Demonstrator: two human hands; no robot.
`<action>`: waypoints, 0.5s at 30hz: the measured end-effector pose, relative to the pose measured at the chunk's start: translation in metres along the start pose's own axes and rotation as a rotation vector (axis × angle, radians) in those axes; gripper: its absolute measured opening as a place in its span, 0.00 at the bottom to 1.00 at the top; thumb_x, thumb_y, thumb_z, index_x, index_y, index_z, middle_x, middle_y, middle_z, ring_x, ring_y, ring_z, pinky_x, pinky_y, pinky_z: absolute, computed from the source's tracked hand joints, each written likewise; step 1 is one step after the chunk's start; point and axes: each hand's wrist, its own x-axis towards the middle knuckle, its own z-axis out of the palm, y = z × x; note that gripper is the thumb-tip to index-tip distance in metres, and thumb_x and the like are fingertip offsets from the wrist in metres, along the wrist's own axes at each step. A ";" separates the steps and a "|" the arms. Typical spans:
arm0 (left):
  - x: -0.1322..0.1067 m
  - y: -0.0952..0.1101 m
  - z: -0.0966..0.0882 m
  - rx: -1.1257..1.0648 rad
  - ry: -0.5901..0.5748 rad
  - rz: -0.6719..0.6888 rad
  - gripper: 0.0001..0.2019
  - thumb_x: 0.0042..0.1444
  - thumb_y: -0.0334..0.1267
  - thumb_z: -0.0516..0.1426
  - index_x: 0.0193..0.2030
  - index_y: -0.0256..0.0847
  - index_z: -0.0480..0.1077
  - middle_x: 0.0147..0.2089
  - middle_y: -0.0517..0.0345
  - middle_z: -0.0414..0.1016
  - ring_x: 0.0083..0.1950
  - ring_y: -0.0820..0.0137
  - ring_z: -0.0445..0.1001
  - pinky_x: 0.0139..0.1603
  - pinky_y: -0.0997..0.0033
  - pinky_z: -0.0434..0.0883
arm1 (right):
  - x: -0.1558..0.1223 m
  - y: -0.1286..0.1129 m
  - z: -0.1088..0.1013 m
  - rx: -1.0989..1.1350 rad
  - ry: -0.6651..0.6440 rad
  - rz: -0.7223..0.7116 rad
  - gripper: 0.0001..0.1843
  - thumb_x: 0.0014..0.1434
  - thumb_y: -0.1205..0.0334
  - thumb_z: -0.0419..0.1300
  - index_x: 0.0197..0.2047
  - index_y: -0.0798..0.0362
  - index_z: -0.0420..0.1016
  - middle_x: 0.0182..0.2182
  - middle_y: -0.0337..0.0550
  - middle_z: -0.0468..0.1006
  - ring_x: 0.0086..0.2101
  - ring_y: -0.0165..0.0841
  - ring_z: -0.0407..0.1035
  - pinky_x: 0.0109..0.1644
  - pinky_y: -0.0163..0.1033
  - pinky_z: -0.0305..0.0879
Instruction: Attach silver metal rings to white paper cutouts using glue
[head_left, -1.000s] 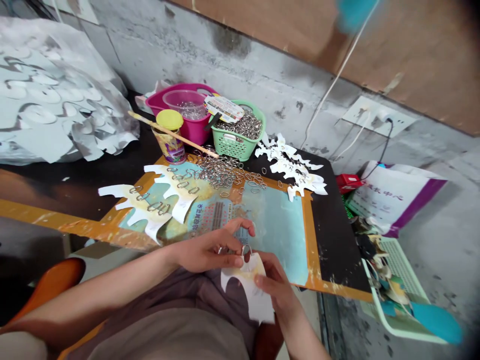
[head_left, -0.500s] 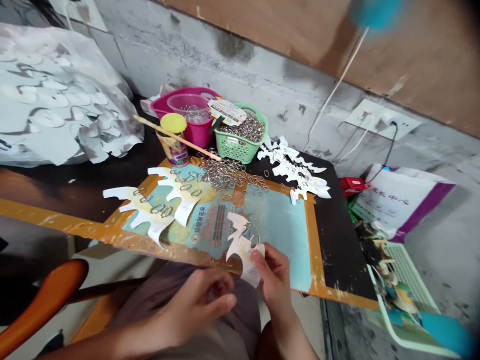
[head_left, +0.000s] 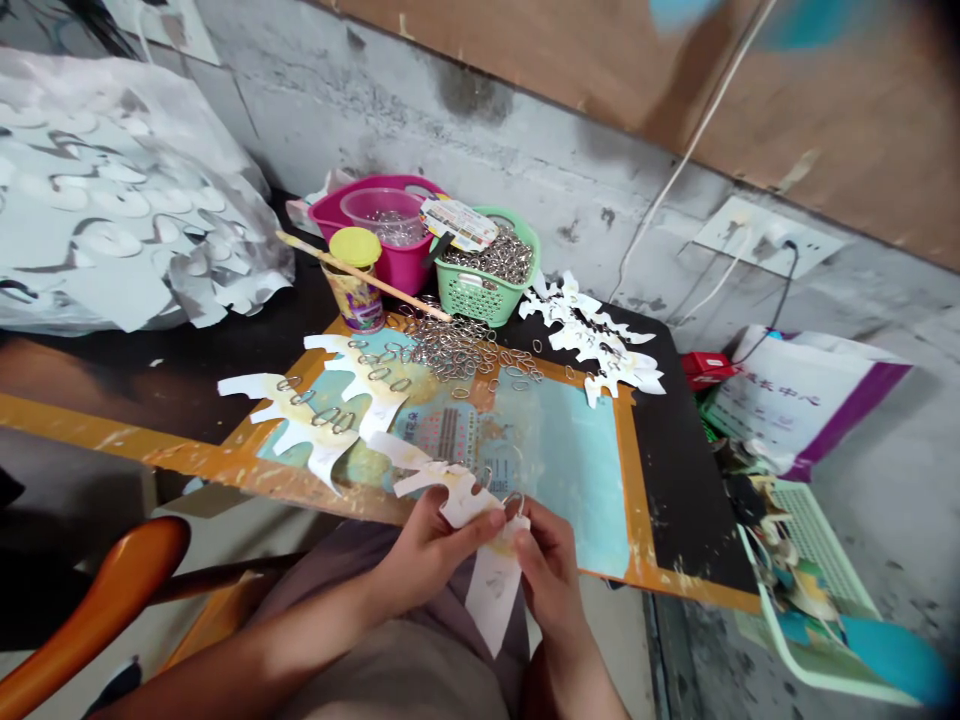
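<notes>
A white cut-out strip (head_left: pixel 496 590) with metal rings along one edge is held between both hands above the table's front edge. My left hand (head_left: pixel 431 545) pinches its middle, thumb on top. At the right, my right hand (head_left: pixel 551 555) grips the strip's edge beside an upright metal ring (head_left: pixel 513 500). Two similar strips lie to the left, a near strip (head_left: pixel 304 420) and a farther strip (head_left: pixel 360 375), each with yellowish smears and rings on it. Behind the hands a pile of loose metal rings (head_left: pixel 457 350) is spread out.
A green basket (head_left: pixel 484 300) of metal rings, a pink basket (head_left: pixel 409 265) and a yellow-lidded cup (head_left: pixel 358 295) with a stick across it stand at the back. Finished-looking white strips (head_left: pixel 600 340) are stacked right. A bag of cut-outs (head_left: pixel 135 200) fills the left.
My left hand has come up from my lap and taken hold of the strip. The strip has turned, its far end now pointing left.
</notes>
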 end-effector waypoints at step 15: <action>-0.004 -0.024 -0.011 -0.303 -0.133 -0.231 0.23 0.37 0.50 0.75 0.25 0.37 0.69 0.20 0.63 0.68 0.20 0.77 0.66 0.21 0.79 0.62 | -0.012 0.039 0.007 0.190 0.013 0.096 0.29 0.54 0.33 0.64 0.23 0.50 0.65 0.20 0.35 0.60 0.22 0.29 0.51 0.27 0.36 0.55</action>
